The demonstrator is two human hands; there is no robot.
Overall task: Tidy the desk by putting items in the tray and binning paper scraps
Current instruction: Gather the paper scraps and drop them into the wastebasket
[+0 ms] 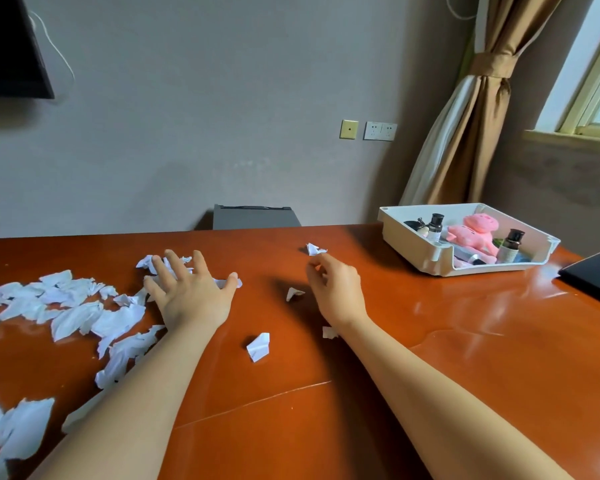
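left hand (191,292) spread flat on crumpled white paper scraps (70,306) near glossy wooden tabletop's (465,358) left edge; right hand (336,289) loosely curled, pinching nothing.

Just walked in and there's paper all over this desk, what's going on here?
A person is clearing torn paper scraps off a wooden desk. The left hand is spread flat over scraps at the pile's edge, while the right hand, fingers curled, reaches toward a stray scrap. The white tray at the far right already holds a pink plush toy and small bottles.
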